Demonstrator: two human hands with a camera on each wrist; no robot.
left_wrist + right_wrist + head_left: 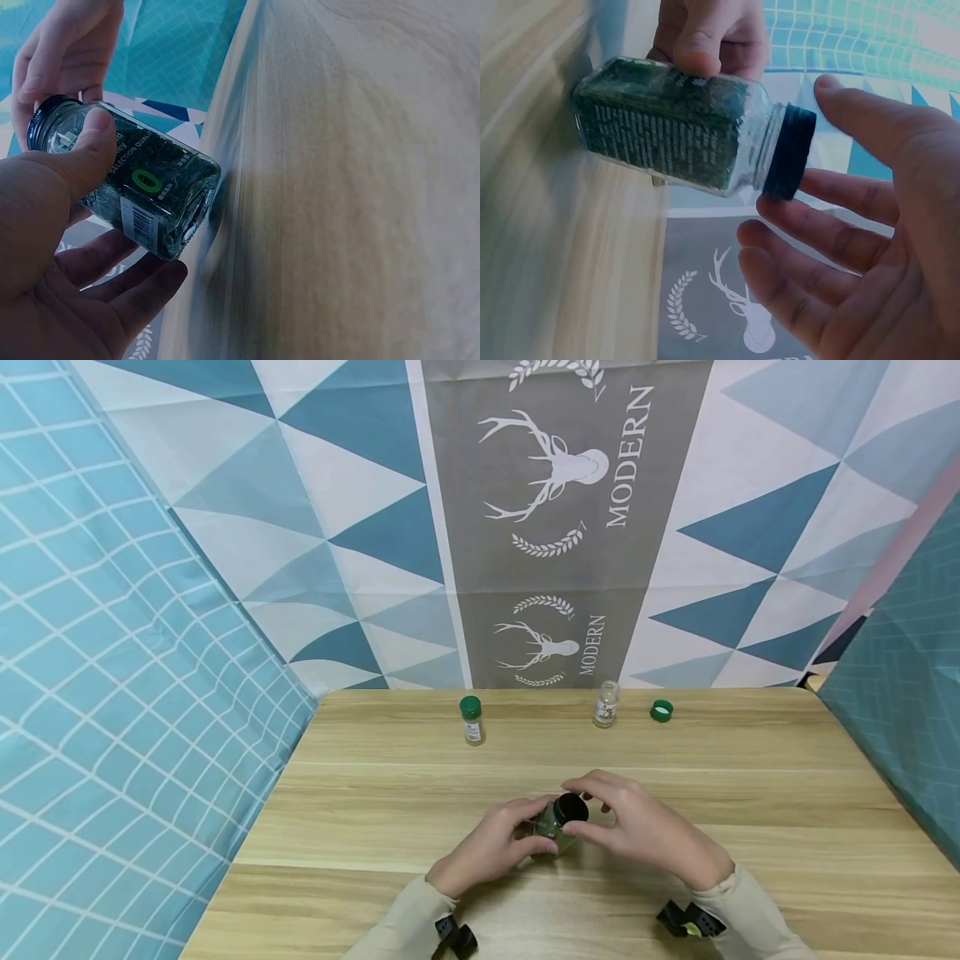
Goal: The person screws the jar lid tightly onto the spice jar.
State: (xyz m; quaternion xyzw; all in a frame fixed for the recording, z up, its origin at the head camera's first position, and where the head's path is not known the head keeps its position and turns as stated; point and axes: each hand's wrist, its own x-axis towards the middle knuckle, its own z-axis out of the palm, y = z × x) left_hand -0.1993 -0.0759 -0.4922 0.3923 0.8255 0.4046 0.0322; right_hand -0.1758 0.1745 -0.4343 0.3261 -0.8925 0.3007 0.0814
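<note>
While the left hand (498, 843) steadies the square glass herb jar (660, 127) at lower centre of the head view, the right hand (645, 827) frames its black screw cap (790, 151). Left grip: thumb clamped across a label face, fingers curled against the opposite side. Right: thumb and fingers spread apart around the cap, no pinch; right wrist view shows a gap at the thumb, fingertips at or close to the lower rim, contact can't be confirmed. Jar tilts slightly; can't tell if its base touches the wooden tabletop (360, 827). Handling guess: light, since the fill looks like dry herb flakes; walls rigid, breakable if dropped, slick on the smooth glass. Best hold is opposite flat faces at mid-body, where the square section should resist twisting; take the cap by its side wall, thumb opposed to index and middle. Also around, above the hands: green-capped jar (472, 722) upper left of them, lidless glass jar (606, 704) to the upper right, loose green cap (662, 711) just beyond it.
</note>
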